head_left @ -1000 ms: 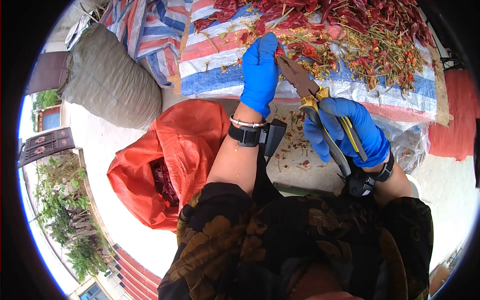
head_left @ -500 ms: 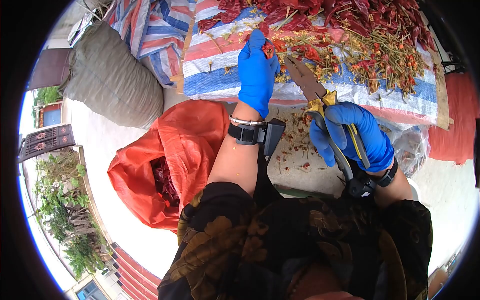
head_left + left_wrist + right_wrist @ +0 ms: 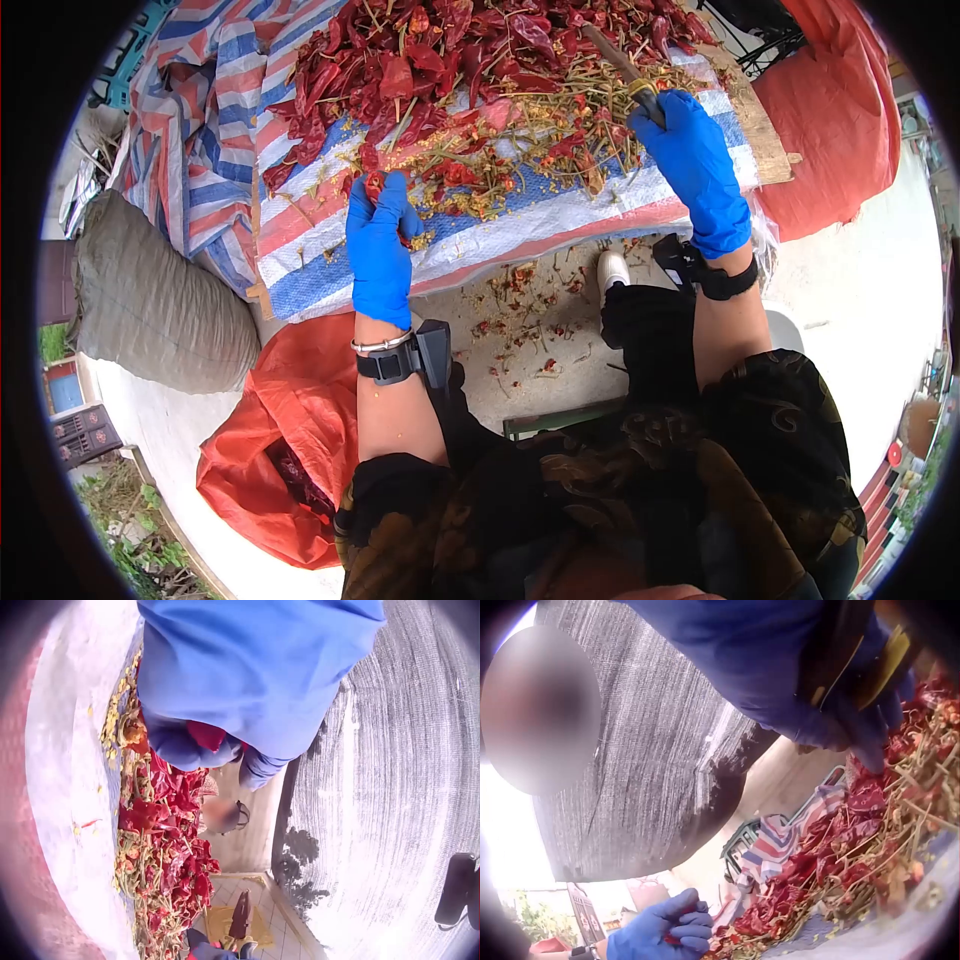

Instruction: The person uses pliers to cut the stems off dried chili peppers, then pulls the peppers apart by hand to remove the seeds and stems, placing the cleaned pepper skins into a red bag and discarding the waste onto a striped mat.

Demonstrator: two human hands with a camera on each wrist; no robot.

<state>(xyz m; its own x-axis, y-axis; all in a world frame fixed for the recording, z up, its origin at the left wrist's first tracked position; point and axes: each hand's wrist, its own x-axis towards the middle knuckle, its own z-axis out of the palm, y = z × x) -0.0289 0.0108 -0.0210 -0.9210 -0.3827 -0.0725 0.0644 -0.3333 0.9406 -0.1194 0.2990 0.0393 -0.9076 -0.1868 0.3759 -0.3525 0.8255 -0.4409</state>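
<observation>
My left hand (image 3: 380, 255), in a blue glove, pinches a dried red chili pepper (image 3: 373, 184) over the near edge of the striped sheet. In the left wrist view a bit of its red skin shows between the curled fingers (image 3: 180, 744). A pair of pliers (image 3: 614, 54) with yellow and dark handles is gripped in my right hand (image 3: 692, 172), also gloved in blue. Their rusty jaws point away over the right part of the dried pepper pile (image 3: 470, 50). Cut stems (image 3: 600, 130) and yellow seeds lie below them.
A red sack (image 3: 300, 400) with dried peppers inside stands at lower left, beside a full grey-green sack (image 3: 165, 290). Another red sack (image 3: 830, 130) is at right. Scraps (image 3: 530, 300) litter the floor under the sheet-covered table's edge (image 3: 460, 270).
The head view has shifted, bringing more of the pile into sight. My right hand has carried the pliers away from my left hand, forward over the stems. My left hand still holds a pepper.
</observation>
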